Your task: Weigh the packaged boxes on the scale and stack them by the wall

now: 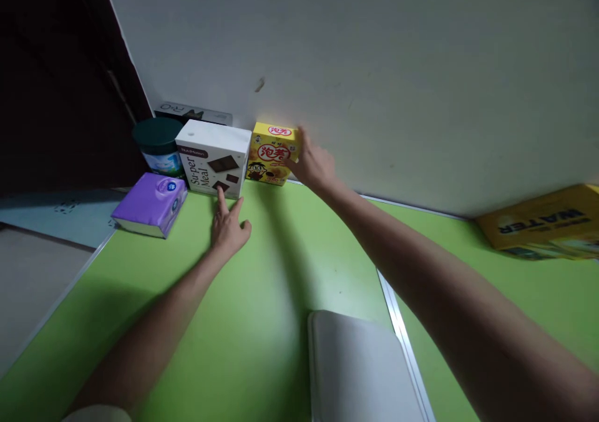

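Observation:
My right hand [313, 160] grips a yellow box [272, 153] with a cartoon figure by its right side, thumb at the front and fingers at the far edge. The box stands upright against the wall. Just left of it stands a white box [214, 158] printed "Super Meal". My left hand [229, 225] has its fingers apart, with the index fingertip at the lower front of the white box. A purple tissue pack [150, 203] lies on the green table [262, 272] to the left, in front of a jar with a dark green lid [158, 135].
Behind the jar and white box is a grey and black box [194, 112] along the wall. A yellow carton marked "WATER" [545, 222] sits at the far right. A whitish rounded object [362, 366] lies at the near edge, beside a metal seam [397, 322].

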`<state>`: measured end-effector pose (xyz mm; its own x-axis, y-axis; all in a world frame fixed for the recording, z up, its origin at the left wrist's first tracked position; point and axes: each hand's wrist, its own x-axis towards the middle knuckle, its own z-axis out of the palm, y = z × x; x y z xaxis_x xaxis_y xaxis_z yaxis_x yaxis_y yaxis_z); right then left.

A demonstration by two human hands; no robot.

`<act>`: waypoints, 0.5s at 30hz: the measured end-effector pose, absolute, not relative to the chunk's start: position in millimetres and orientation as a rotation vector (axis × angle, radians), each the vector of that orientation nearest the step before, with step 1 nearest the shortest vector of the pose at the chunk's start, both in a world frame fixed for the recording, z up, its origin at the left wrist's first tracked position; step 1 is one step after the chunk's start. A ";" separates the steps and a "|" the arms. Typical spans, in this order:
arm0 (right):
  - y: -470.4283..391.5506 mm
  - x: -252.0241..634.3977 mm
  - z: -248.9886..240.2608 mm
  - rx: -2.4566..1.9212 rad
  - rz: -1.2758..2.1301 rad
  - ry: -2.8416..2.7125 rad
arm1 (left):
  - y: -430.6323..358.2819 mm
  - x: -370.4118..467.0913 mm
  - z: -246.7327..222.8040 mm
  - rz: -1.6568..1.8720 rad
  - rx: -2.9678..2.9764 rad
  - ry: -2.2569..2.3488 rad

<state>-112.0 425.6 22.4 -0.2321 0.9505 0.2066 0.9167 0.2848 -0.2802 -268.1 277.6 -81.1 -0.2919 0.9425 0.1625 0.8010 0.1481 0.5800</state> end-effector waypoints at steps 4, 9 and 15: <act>405.1 -106.3 8.4 -1.544 0.216 -2.183 | 276.5 -266.3 -79.2 0.849 1.684 2.181; 386.7 -119.7 -24.4 -1.350 0.320 -2.646 | 276.3 -264.7 -76.3 0.824 1.687 2.187; 409.0 -149.1 -42.3 -1.394 0.274 -2.792 | 276.3 -265.1 -78.1 0.818 1.688 2.191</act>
<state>-149.1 409.0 -42.3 -0.6040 0.7940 -0.0693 0.7923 0.5888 -0.1599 -265.1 276.3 -78.1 -0.2932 0.9467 0.1334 0.8022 0.1677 0.5730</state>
